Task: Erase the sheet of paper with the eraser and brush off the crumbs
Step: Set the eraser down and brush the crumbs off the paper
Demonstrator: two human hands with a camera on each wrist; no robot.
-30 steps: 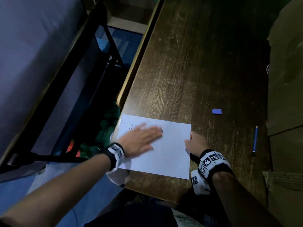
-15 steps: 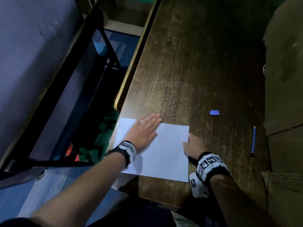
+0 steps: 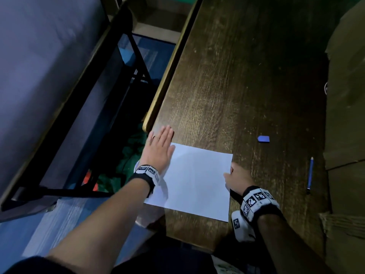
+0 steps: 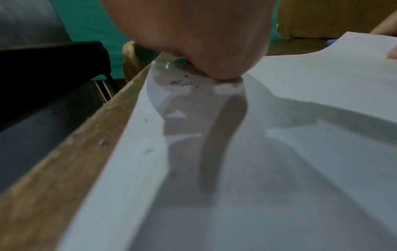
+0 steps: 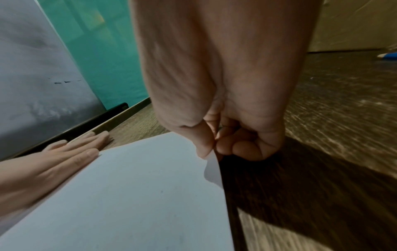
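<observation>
Lying flat on the dark wooden desk: one white sheet of paper, its left edge at the desk's left rim.

Left hand: fingers straight and together, palm down, at the sheet's ten o'clock corner, fingertips past the paper's far edge and onto bare wood. In the left wrist view a scatter of dark eraser crumbs sits on the paper just under the heel of this hand.

Right hand: at the sheet's three o'clock edge, fingers curled, thumb and fingers pinching the paper's rim; in the right wrist view that rim is lifted slightly off the wood.

Blue eraser: on bare desk at one o'clock from the sheet, well apart from both hands.

Blue pencil: on the desk at three o'clock from the sheet, lying roughly parallel to its right edge, beyond the right hand.

Both wrists carry bands with black-and-white markers.
</observation>
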